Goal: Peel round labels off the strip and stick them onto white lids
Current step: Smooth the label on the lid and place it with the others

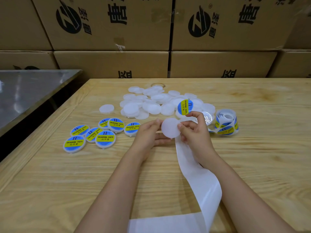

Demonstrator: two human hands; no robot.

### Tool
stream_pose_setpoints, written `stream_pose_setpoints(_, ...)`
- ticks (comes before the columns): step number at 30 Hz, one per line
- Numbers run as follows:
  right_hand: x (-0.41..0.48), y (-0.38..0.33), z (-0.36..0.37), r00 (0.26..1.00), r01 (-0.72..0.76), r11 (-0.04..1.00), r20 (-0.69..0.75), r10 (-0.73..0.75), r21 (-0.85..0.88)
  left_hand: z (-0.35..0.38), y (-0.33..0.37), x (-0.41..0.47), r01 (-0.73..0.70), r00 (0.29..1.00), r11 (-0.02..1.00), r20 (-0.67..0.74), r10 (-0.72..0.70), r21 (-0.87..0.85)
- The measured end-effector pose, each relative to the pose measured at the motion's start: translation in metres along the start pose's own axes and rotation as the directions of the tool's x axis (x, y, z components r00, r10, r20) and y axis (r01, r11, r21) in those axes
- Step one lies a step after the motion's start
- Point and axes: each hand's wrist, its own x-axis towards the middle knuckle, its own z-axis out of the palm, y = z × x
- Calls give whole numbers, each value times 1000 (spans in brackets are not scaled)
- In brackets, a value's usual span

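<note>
Near the middle of the wooden table [252,157], your left hand [148,132] gripped a blank white lid [170,127] by its nine o'clock edge. Your right hand [195,130] pinched a peeled round label [185,107] between thumb and forefinger at the lid's one o'clock, its lower fingers touching the lid. The label's yellow band ran twelve to six. You would likely do best to turn it level, centre it, land one edge first, then smooth across.
</note>
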Motion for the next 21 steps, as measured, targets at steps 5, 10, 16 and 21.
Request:
stream_pose_setpoints(5,1,1,0,999,-27,1000,-43,28,4,-2,0,-1,25,999,1000,47,-24,-14)
stream_pose_setpoints(10,5,-1,-2,994,-9,998,-104,16,64,-2,0,-1,29,999,999,27,-28,-40)
stream_pose_setpoints(16,4,-3,-8,1000,8,993,21,-5,-117,-3,0,-1,2,999,1000,45,-1,-22)
stream_pose_setpoints(21,1,-7,-11,995,67,962,86,-45,-266,-4,0,-3,-6,999,1000,48,7,-19)
